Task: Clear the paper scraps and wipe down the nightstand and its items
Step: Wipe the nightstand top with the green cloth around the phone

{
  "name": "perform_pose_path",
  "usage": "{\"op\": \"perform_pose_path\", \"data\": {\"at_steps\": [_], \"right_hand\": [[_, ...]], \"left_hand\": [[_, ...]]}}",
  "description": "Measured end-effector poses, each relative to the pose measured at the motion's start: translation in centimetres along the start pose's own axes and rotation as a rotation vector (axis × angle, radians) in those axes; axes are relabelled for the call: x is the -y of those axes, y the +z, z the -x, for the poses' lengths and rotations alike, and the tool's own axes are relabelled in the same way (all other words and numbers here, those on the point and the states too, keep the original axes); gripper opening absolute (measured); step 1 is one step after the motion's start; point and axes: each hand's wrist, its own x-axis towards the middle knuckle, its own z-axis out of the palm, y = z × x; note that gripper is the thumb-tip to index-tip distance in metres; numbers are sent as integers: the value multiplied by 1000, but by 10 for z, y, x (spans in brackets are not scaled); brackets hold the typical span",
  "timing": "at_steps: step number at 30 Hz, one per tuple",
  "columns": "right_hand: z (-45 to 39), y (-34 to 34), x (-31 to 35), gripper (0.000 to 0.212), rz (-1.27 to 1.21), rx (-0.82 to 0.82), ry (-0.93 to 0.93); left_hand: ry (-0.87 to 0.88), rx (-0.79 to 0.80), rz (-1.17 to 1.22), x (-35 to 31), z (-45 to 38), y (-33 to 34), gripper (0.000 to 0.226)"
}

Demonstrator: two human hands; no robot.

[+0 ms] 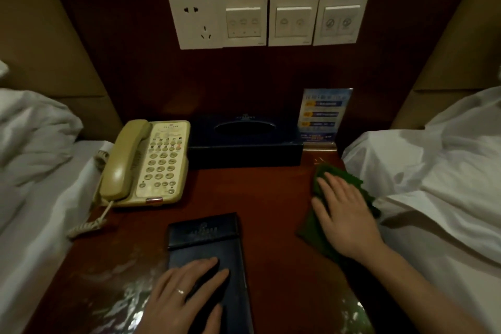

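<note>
Our right hand (343,209) presses flat on the green cloth (311,230); our left hand (187,295) lies flat on the notepad holder (206,236); sweeping forward risks toppling the card stand (322,116) just beyond our fingertips

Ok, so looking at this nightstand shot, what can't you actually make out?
- Head view: the print on the blue sign and the telephone keypad labels are too small and blurred to read.
- The green cloth is mostly covered by the right hand.
- The dark folder is partly under the left hand and cut off by the bottom edge.
- The tissue box slot is too dark to show tissues.
</note>
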Motion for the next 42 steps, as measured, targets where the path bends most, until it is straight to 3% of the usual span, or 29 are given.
{"op": "perform_pose_path", "data": {"at_steps": [4, 7, 11, 13, 16, 20, 27, 34, 39, 42], "right_hand": [[-26, 7, 20, 74, 17, -18, 68], [-6, 11, 41, 71, -14, 8, -42], [7, 10, 44, 69, -19, 48, -109], [3, 11, 43, 69, -1, 45, -112], [1, 11, 45, 70, -6, 49, -115], [2, 9, 46, 71, -35, 53, -103], [1, 12, 46, 70, -41, 47, -101], [0, 12, 45, 69, -15, 42, -110], [0, 5, 48, 69, -4, 82, -108], [1, 3, 45, 80, 5, 76, -152]], "left_hand": [[-2, 47, -5, -3, -1, -5, 43], [-39, 80, -9, -6, -8, -12, 34], [19, 34, 40, -21, -88, -37, 28], [15, 70, 0, -22, -157, -42, 37], [7, 232, -249, -6, -252, -25, 63], [17, 482, -421, 22, -302, 4, 82], [61, 560, -341, 35, -303, -5, 73], [153, 498, -334, -1, -286, -71, 74], [186, 462, -291, -29, -241, -120, 73], [176, 445, -262, -31, -199, -132, 70]]}}
